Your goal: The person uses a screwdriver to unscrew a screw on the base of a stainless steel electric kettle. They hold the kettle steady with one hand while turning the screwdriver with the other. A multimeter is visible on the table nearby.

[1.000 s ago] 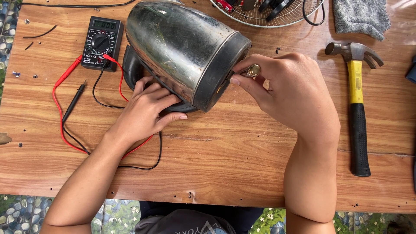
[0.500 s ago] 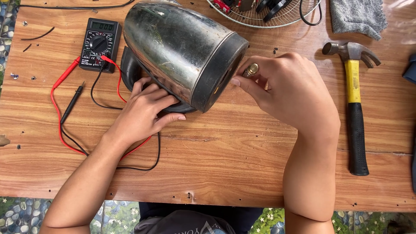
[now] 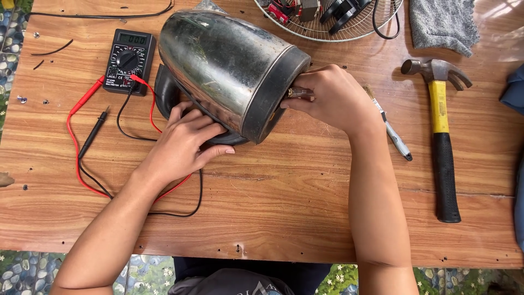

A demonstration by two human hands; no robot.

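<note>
Nearest the table's front edge [image 3: 284,229], both forearms are reaching in toward a steel electric kettle [image 3: 229,65] lying on its side at centre. On the left, the left hand [image 3: 183,145] is steadying it, fingers pressed together and curled over the black handle [image 3: 166,98]. On the right, the right hand [image 3: 335,98] is working at the black base rim [image 3: 273,93], fingertips pinching a small brassy part [image 3: 299,93]. This looks like work on the base; next calls for a firm hold and careful turning. Farther left, a multimeter [image 3: 128,60] is sitting; right, a hammer [image 3: 439,125].

Kettle [image 3: 229,65] base hidden; wire guard [image 3: 327,27] cut off.
</note>
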